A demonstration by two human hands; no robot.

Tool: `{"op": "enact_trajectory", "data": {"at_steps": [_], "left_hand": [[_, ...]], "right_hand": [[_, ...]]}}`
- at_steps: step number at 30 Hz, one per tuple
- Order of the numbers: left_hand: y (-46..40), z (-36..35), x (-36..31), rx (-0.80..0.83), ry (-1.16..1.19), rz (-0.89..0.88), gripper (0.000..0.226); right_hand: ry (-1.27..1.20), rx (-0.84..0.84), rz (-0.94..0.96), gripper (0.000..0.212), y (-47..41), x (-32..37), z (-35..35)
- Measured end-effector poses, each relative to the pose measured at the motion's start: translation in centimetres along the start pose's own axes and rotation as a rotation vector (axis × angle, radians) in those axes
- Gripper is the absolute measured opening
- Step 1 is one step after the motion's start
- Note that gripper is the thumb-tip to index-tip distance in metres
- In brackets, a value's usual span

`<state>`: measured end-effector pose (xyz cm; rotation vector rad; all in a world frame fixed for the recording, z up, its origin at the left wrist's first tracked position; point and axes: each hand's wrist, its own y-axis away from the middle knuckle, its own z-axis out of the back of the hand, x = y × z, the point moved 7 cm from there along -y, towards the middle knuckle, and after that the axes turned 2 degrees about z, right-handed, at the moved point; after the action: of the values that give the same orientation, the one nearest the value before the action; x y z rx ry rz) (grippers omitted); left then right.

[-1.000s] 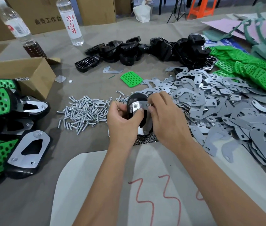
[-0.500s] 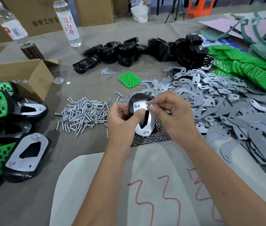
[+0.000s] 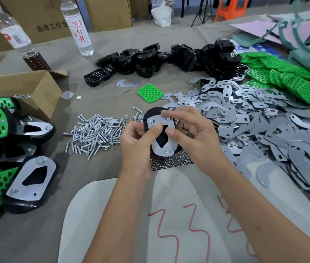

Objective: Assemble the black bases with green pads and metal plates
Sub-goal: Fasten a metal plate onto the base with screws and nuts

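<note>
L hand (image 3: 138, 141) grips base (image 3: 153, 115) w/ plate (image 3: 162, 138); R hand (image 3: 190, 133) pinches top nut (image 3: 168, 118). I'd keep thumb on plate while threading.

Screws (image 3: 95, 132) left of held base (image 3: 160, 133); metal plates (image 3: 264, 133) right; loose bases (image 3: 159, 59) behind; finished assemblies (image 3: 17, 158) far left; nuts (image 3: 171, 162) beneath hands
</note>
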<state>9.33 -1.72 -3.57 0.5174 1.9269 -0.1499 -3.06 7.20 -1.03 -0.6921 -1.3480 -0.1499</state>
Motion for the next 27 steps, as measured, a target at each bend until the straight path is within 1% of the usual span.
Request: {"op": "enact_trajectory", "data": {"at_steps": [3,6,7,9,11,12,13,16,20,22,23,25,26,27], "left_hand": [[-0.1,0.2,0.3,-0.027,0.030,0.036,0.034],[-0.2,0.5,0.5,-0.068,0.046,0.055,0.034],[-0.3,0.6,0.6,-0.084,0.057,0.063,0.036],[-0.4,0.7,0.8,-0.095,0.056,0.074,0.038],[-0.5,0.8,0.9,-0.102,0.030,0.071,0.034],[-0.5,0.8,0.9,-0.108,0.030,0.070,0.034],[-0.4,0.9,0.9,-0.115,0.034,0.069,0.035],[-0.5,1.2,1.1,-0.166,0.027,0.065,0.034],[-0.8,1.6,1.2,-0.200,0.076,0.082,0.032],[-0.9,1.9,1.2,-0.208,0.122,0.093,0.030],[-1.0,2.1,1.1,-0.208,0.173,0.096,0.028],[-1.4,2.6,0.8,-0.201,0.274,0.090,0.019],[-1.5,2.9,0.7,-0.199,0.303,0.093,0.014],[-1.5,3.0,0.6,-0.199,0.314,0.108,0.018]], "right_hand": [[-0.006,-0.021,-0.023,0.032,0.1,-0.3,0.0],[-0.015,-0.093,-0.021,0.017,0.2,-0.3,0.3],[-0.016,-0.114,-0.023,0.020,0.3,-0.3,0.4],[-0.020,-0.098,-0.040,0.022,0.5,-0.4,0.2],[0.016,-0.062,-0.044,0.035,0.5,-0.3,-0.1],[0.030,-0.052,-0.037,0.038,0.4,-0.2,-0.2],[0.035,-0.062,-0.028,0.035,0.3,-0.1,-0.2],[0.075,-0.131,0.001,0.011,0.4,0.2,0.3],[0.300,-0.124,0.156,0.007,0.7,1.5,0.1],[0.502,-0.137,0.188,0.009,0.4,1.7,0.9],[0.638,-0.111,0.143,0.013,0.1,1.2,1.3],[0.920,0.019,-0.003,0.025,-0.1,-0.5,1.4],[0.993,0.073,-0.036,0.025,0.0,-1.0,1.3],[1.007,0.103,-0.034,0.020,0.0,-1.1,1.0]]}}
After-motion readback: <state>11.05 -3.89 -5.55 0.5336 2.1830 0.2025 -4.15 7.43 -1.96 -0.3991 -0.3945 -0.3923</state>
